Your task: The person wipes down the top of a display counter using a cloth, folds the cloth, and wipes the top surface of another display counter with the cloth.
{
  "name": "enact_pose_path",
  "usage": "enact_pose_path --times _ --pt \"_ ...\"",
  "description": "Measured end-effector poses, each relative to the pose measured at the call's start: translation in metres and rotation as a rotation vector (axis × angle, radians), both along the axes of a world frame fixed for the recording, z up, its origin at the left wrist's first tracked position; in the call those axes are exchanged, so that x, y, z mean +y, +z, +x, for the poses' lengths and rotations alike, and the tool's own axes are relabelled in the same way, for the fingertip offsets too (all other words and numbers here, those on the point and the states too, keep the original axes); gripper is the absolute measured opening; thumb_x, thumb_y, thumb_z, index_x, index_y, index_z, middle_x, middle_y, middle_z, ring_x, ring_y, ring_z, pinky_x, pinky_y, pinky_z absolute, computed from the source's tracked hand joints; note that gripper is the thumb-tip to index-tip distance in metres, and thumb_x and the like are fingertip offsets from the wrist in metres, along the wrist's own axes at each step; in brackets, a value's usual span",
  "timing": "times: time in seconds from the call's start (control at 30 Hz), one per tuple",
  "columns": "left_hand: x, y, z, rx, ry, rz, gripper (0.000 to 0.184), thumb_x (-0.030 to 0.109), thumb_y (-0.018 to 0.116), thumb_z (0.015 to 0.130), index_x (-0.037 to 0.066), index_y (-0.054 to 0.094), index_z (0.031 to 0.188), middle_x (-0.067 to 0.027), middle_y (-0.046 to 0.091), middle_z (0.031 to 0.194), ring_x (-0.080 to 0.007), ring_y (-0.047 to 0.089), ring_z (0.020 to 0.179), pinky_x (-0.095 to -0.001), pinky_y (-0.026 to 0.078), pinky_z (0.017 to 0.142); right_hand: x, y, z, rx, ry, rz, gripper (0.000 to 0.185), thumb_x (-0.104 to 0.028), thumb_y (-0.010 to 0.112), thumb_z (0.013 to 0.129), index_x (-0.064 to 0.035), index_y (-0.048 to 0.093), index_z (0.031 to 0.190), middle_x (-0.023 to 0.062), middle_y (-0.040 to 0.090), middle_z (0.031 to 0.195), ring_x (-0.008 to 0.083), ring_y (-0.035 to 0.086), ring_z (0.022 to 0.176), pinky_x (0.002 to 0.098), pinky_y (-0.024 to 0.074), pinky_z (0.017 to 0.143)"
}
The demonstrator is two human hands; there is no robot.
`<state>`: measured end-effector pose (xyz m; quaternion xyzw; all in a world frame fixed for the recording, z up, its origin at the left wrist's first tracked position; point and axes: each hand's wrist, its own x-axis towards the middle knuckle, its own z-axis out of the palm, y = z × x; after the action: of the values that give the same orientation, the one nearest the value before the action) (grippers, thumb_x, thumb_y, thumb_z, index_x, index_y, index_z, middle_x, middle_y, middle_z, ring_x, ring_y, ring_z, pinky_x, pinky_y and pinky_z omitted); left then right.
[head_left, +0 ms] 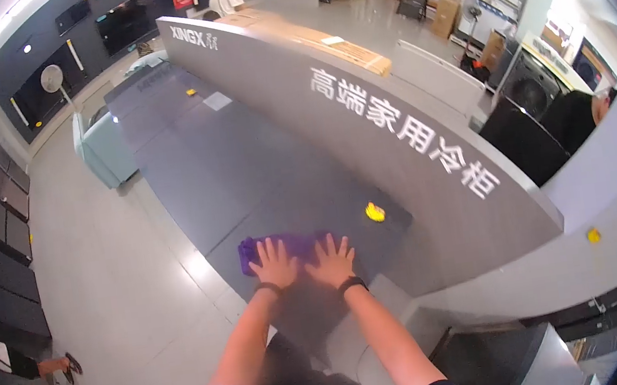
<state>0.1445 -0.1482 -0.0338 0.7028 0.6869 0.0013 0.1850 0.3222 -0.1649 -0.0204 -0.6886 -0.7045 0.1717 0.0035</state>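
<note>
1. Grip of the left hand [277,265] is open: the palm is down and the fingers are spread wide, pressing flat on the purple cloth [247,257]. It does not close around anything.
2. Grip of the right hand [332,261] is open in the same way, with fingers spread and pointing away from the body. It touches the cloth too, and the two hands are apart, near to each other.
3. Purple cloth lies on the dark grey surface [257,160], under the fingers of both grips and between them. Its bunched end sticks out to the left of the left grip.
4. Yellow object [375,212] rests on the surface, ahead and to the right of the right grip, near it but not touching. What it is exactly, I cannot tell.
5. Grey panel [396,150] with white lettering stands upright to the right of both grips, along the edge of the surface.
6. Far ahead of the grips, near the other end of the surface, there are a pale square [217,101] and a small yellow piece [192,92].
7. Light blue chair [107,150] stands ahead and to the left, well apart from both grips.
</note>
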Motion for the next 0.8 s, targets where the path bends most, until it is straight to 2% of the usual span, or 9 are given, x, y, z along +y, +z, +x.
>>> enact_pose_path --times 0.07,0.17,0.43,0.67,0.8 --pt "-0.028 0.001 -0.001 -0.01 -0.006 0.018 0.074 0.054 0.042 0.096 0.014 0.025 0.156 -0.0148 0.009 0.165 -0.0385 -0.002 0.152 -0.0769 0.014 0.108 -0.031 0.003 -0.001 -0.029 -0.001 0.071 0.078 -0.062 0.054 0.086 -0.0215 0.039 0.15 0.0119 0.024 0.161 0.053 0.016 0.144 0.0688 0.0201 0.111" --pt "-0.06 0.001 -0.001 -0.014 -0.01 0.011 0.074 0.053 0.043 0.096 0.014 0.026 0.156 -0.0151 0.011 0.164 -0.0383 0.0 0.152 -0.0771 0.015 0.107 -0.068 -0.006 0.0 -0.048 -0.004 0.04 0.085 -0.067 0.05 0.086 -0.021 0.032 0.155 0.0134 0.017 0.164 0.0558 0.008 0.145 0.0699 0.0137 0.113" --pt "-0.128 -0.008 -0.006 0.005 -0.031 0.019 0.073 0.054 0.041 0.096 0.016 0.025 0.156 -0.0128 0.009 0.165 -0.0366 0.001 0.152 -0.0768 0.015 0.107 -0.132 -0.012 -0.007 -0.053 0.003 0.045 0.082 -0.067 0.047 0.088 -0.0217 0.032 0.155 0.011 0.017 0.164 0.0573 0.008 0.144 0.0688 0.0133 0.113" --pt "-0.126 0.005 -0.009 0.014 -0.056 -0.059 0.073 0.056 0.04 0.096 0.018 0.023 0.157 -0.0106 0.005 0.166 -0.0362 -0.003 0.152 -0.0766 0.014 0.108 -0.12 -0.002 -0.006 -0.034 0.031 -0.071 0.087 -0.069 0.051 0.084 -0.024 0.03 0.156 0.0099 0.011 0.165 0.0614 0.005 0.142 0.0692 0.0099 0.114" --pt "-0.108 -0.002 -0.016 0.008 -0.083 -0.039 0.075 0.056 0.041 0.096 0.016 0.023 0.157 -0.0137 0.003 0.165 -0.0382 -0.004 0.152 -0.0773 0.014 0.107 -0.093 0.0 -0.011 -0.045 0.041 -0.108 0.093 -0.071 0.055 0.08 -0.0248 0.029 0.156 0.0092 0.008 0.166 0.0659 0.002 0.139 0.0705 0.0088 0.113"
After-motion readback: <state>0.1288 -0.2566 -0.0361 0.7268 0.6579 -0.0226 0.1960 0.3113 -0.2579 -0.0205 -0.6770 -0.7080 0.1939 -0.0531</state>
